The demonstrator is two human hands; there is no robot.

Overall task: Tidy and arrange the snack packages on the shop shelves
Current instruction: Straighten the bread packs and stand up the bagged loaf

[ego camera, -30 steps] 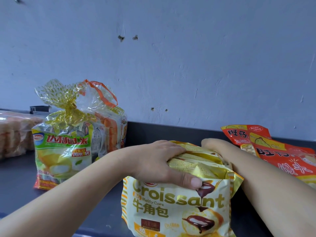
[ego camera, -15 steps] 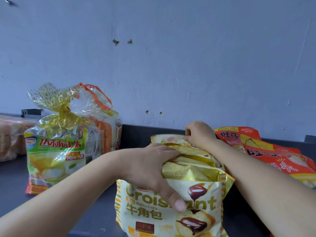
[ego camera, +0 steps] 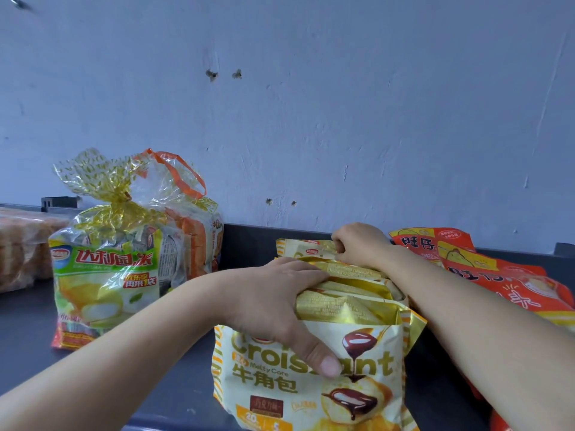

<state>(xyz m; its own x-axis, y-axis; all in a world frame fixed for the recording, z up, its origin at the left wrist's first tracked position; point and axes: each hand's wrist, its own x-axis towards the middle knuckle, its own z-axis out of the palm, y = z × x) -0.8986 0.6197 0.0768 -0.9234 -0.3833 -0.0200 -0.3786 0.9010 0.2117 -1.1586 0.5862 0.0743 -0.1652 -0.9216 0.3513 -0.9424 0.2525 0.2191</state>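
Lower centre of the frame, at least four croissant bags [ego camera: 280,384] are standing upright in a row on the dark shelf [ego camera: 25,337], printed faces toward the camera and the row running back toward the wall. The left hand [ego camera: 273,303] is clamping the row, fingers curled over the gold tops and thumb pressing the front face. The right hand [ego camera: 357,244] is pinching the rear bag [ego camera: 298,247] by its top edge. Two tied cake bags [ego camera: 102,284] holding wrapped pieces are standing at left. At least two red packets [ego camera: 497,281] are lying at right.
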